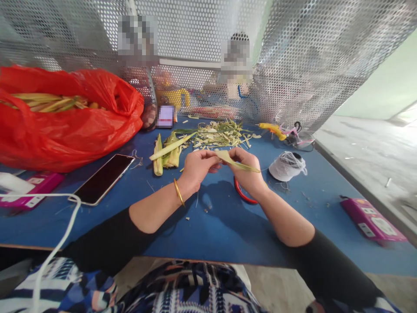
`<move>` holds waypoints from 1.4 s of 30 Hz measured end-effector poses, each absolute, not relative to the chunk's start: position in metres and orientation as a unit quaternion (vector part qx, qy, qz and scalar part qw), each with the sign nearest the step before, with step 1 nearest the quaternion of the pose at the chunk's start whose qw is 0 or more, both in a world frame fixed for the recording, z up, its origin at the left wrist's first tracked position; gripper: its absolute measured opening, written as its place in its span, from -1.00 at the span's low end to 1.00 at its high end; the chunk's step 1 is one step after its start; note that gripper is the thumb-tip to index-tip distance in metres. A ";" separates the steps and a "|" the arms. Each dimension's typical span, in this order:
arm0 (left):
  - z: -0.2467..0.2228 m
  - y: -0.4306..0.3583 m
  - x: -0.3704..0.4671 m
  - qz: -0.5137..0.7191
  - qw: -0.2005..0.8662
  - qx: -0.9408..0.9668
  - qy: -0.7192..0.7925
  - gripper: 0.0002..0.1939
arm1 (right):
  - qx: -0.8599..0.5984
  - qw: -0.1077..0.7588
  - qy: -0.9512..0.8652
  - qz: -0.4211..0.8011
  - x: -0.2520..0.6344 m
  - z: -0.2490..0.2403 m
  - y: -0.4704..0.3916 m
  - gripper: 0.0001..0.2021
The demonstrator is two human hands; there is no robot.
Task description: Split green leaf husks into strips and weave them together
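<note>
A pale green leaf strip [241, 165] is pinched between my two hands above the middle of the blue table. My left hand [198, 168], with a gold bangle at the wrist, grips its left end with closed fingers. My right hand [246, 170] is closed on the strip too, which runs back over that hand. Under my right hand lies a red-handled tool [243, 193], its other end hidden. Husk pieces [171, 152] lie beyond my left hand, and a heap of cut scraps [221, 134] lies beyond both hands.
A red bag [68, 139] of leaves, a phone [104, 179] and a magenta power strip [35, 187] are on the left. White thread [285, 167], safety glasses [301, 138] and another power strip [373, 221] sit right. A perforated screen [208, 39] stands behind the table [208, 243].
</note>
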State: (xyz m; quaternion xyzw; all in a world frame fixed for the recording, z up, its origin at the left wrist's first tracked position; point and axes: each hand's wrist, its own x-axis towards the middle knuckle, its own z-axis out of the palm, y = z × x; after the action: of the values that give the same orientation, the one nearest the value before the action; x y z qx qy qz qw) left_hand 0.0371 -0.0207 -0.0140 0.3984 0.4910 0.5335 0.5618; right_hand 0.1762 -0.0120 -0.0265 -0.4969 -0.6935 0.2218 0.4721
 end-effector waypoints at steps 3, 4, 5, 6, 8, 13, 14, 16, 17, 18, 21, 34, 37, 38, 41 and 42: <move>-0.014 -0.022 0.038 0.534 0.558 0.411 0.484 -0.93 | -0.498 0.472 -0.690 0.230 0.176 -0.023 -0.013 -0.79; -0.014 -0.022 0.038 0.534 0.558 0.415 0.480 -0.93 | -0.498 0.472 -0.690 0.231 0.176 -0.022 -0.014 -0.79; -0.014 -0.022 0.038 0.535 0.559 0.419 0.476 -0.93 | -0.499 0.473 -0.688 0.232 0.176 -0.021 -0.014 -0.79; -0.015 -0.022 0.038 0.535 0.560 0.420 0.473 -0.92 | -0.501 0.474 -0.685 0.233 0.176 -0.021 -0.014 -0.79; -0.016 -0.022 0.038 0.536 0.562 0.419 0.471 -0.87 | -0.506 0.476 -0.680 0.236 0.176 -0.022 -0.013 -0.78; -0.019 -0.019 0.036 0.527 0.584 0.403 0.468 -0.88 | -0.492 0.496 -0.653 0.293 0.176 -0.027 -0.009 -0.78; -0.019 -0.019 0.036 0.523 0.589 0.401 0.468 -0.89 | -0.486 0.501 -0.647 0.307 0.176 -0.028 -0.008 -0.78; -0.019 -0.018 0.036 0.514 0.596 0.402 0.468 -0.90 | -0.483 0.506 -0.641 0.316 0.176 -0.028 -0.008 -0.80; -0.019 -0.019 0.036 0.512 0.596 0.405 0.467 -0.90 | -0.487 0.506 -0.639 0.313 0.175 -0.028 -0.008 -0.82; -0.019 -0.019 0.036 0.511 0.594 0.409 0.467 -0.88 | -0.492 0.506 -0.636 0.312 0.175 -0.028 -0.009 -0.84; -0.018 -0.020 0.037 0.514 0.587 0.415 0.468 -0.79 | -0.488 0.511 -0.623 0.335 0.174 -0.027 -0.009 -0.83; -0.017 -0.017 0.036 0.482 0.630 0.386 0.471 -0.96 | -0.488 0.512 -0.559 0.432 0.178 -0.024 -0.002 -0.83; -0.017 -0.019 0.036 0.475 0.626 0.405 0.468 -0.89 | -0.500 0.507 -0.550 0.437 0.176 -0.024 -0.005 -0.83; -0.017 -0.019 0.037 0.475 0.622 0.410 0.469 -0.84 | -0.501 0.505 -0.547 0.442 0.175 -0.024 -0.005 -0.83; -0.018 -0.019 0.036 0.478 0.614 0.408 0.478 -0.76 | -0.495 0.500 -0.542 0.459 0.175 -0.025 -0.004 -0.82; -0.019 -0.019 0.036 0.476 0.617 0.401 0.481 -0.76 | -0.494 0.497 -0.542 0.464 0.176 -0.026 -0.003 -0.82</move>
State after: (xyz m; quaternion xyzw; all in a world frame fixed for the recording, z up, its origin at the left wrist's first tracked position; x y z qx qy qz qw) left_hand 0.0363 -0.0185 -0.0186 0.4011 0.4814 0.4765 0.6167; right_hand 0.1759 -0.0034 -0.0262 -0.4939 -0.5419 0.4642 0.4969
